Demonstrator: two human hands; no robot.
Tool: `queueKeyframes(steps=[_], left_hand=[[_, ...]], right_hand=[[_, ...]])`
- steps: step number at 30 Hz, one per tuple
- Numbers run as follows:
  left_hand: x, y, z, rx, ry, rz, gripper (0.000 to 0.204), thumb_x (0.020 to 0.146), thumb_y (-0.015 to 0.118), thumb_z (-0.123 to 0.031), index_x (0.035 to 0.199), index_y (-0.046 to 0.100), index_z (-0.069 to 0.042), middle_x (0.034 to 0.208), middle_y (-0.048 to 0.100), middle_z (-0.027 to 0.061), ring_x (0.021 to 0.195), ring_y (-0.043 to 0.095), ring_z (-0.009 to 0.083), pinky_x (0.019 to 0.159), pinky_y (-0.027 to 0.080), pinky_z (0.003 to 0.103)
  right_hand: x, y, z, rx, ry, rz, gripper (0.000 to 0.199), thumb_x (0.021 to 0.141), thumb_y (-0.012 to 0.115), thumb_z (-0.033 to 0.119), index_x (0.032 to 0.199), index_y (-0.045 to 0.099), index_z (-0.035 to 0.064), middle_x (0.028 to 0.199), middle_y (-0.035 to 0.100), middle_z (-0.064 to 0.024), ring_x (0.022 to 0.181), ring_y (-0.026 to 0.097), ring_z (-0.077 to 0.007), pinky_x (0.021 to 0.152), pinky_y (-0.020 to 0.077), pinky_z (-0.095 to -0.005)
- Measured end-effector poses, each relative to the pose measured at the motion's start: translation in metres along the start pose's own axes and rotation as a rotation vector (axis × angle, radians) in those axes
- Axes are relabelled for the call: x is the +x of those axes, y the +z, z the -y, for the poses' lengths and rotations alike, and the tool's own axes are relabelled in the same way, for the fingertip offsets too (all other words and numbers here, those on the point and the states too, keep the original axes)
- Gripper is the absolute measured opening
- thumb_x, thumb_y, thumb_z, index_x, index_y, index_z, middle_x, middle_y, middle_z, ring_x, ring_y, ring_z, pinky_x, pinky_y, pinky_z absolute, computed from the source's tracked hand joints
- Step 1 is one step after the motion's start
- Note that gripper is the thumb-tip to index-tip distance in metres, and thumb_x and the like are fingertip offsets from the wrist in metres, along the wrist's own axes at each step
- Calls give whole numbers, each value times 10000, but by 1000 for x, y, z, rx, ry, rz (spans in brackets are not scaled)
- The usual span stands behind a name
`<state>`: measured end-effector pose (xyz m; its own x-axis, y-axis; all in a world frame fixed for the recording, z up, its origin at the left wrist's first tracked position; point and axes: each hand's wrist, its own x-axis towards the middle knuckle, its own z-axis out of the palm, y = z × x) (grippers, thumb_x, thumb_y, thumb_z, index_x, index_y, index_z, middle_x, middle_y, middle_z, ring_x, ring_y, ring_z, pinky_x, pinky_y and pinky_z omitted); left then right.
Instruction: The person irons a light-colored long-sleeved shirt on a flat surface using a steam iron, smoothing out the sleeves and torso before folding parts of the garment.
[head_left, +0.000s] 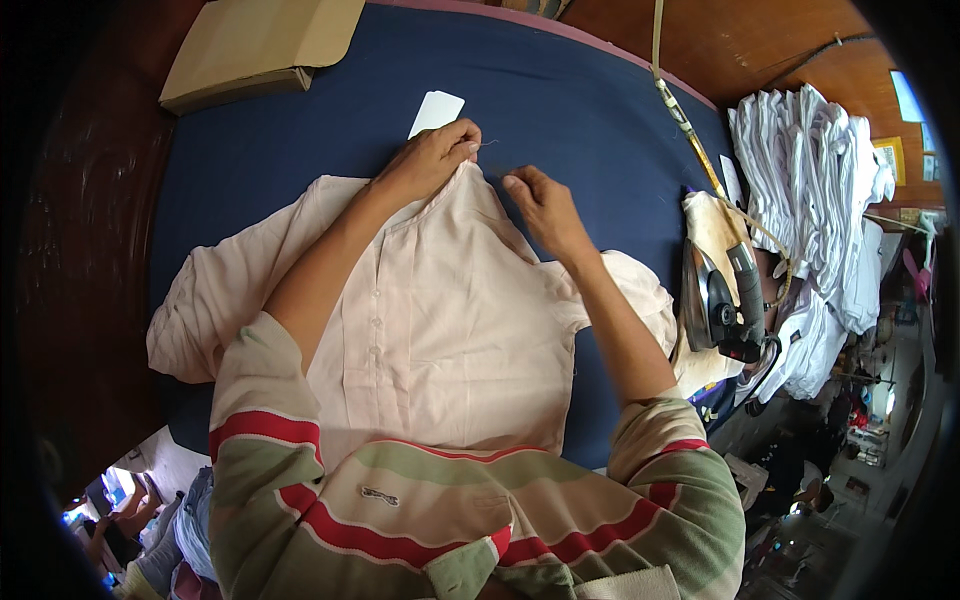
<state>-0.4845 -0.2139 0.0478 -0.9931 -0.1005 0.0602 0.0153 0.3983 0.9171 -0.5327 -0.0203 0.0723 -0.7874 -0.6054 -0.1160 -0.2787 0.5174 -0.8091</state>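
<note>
We see a pale peach, long-sleeved, lightweight woven garment spread front-up on a dark blue cloth-covered table, neck end away from the person. Its collar edge runs up under the person's L hand, which grips the fabric near the neckline btwn thumb & fingers; a fine loose thread sticks out by the fingertips. The R hand is just beside the sloping R shoulder edge, fingers curled in; we can't tell if it's pinching anything. Texture-wise, we note soft wrinkles across the body, a flat vertical placket w/ small round btns, & bunched, puffy sleeves out to both sides. Just beyond the L hand: a smooth white rectangular card. Far L corner has a tan cardboard box, flap up. To the R, we've got a dark metal iron w/ grey handle on a cream cloth pad, plus crumpled white garments hanging in a thick bunch.
</note>
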Motion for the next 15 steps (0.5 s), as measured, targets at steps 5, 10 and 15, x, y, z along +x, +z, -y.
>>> queueKeyframes(steps=[5, 10, 15], left_hand=[[0, -2, -2, -13, 38, -7, 138, 930, 461, -147, 904, 500, -18, 782, 567, 51, 788, 566, 129, 743, 441, 270], [-2, -4, -7, -3, 29, -6, 158, 936, 452, -164, 897, 495, -16, 793, 574, 53, 787, 565, 134, 752, 442, 274], [0, -4, -4, 10, 67, -2, 150, 930, 441, -154, 927, 501, -16, 827, 616, 122, 837, 633, 218, 765, 466, 320]], right_hand=[[3, 9, 10, -48, 83, 30, 354, 901, 514, 303, 989, 631, -19, 801, 638, -193, 708, 606, -299, 674, 459, -363], [4, 13, 13, -48, 76, 6, 350, 894, 522, 313, 977, 646, -4, 790, 640, -188, 680, 602, -289, 657, 457, -355], [7, 11, 13, -58, 44, -4, 337, 887, 543, 317, 948, 657, 6, 734, 643, -161, 643, 599, -271, 636, 454, -352]])
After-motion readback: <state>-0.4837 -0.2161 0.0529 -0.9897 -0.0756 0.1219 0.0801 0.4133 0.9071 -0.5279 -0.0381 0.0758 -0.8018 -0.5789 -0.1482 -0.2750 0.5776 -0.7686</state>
